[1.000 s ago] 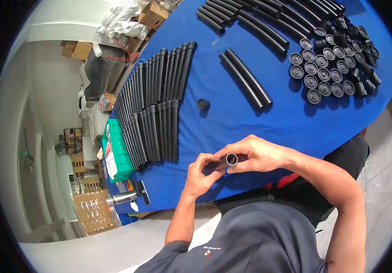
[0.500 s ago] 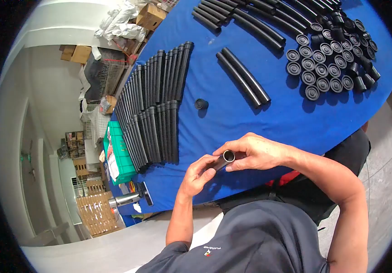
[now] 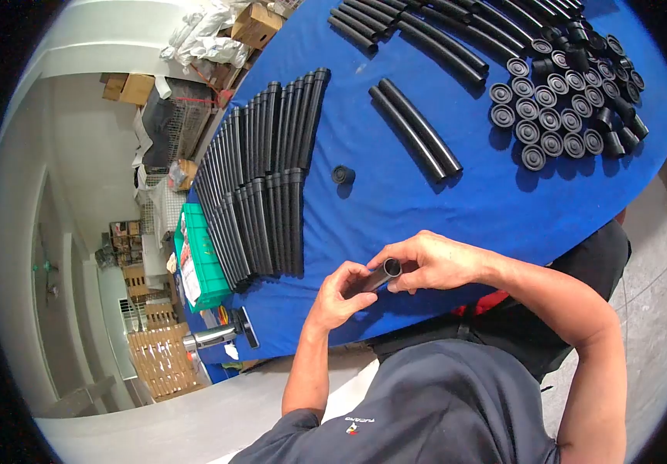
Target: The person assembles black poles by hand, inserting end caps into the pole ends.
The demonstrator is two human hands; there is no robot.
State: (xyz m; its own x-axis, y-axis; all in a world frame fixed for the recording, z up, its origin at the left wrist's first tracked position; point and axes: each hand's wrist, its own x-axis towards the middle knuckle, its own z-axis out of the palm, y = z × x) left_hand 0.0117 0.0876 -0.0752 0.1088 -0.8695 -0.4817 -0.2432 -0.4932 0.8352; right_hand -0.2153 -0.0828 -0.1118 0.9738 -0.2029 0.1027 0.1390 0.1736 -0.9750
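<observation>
Lower centre: black tube (image 3: 380, 276) gripped two-handed, left hand (image 3: 339, 298) clasping body, right hand (image 3: 436, 261) pinching open end (tilted up, presumably keeping bore visible).

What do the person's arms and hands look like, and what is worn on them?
Both the left hand and the right hand are bare: no gloves, rings or watch show. The forearms are bare too. The left arm ends in the short sleeve of a dark grey shirt, which carries a small white and red logo.
</observation>
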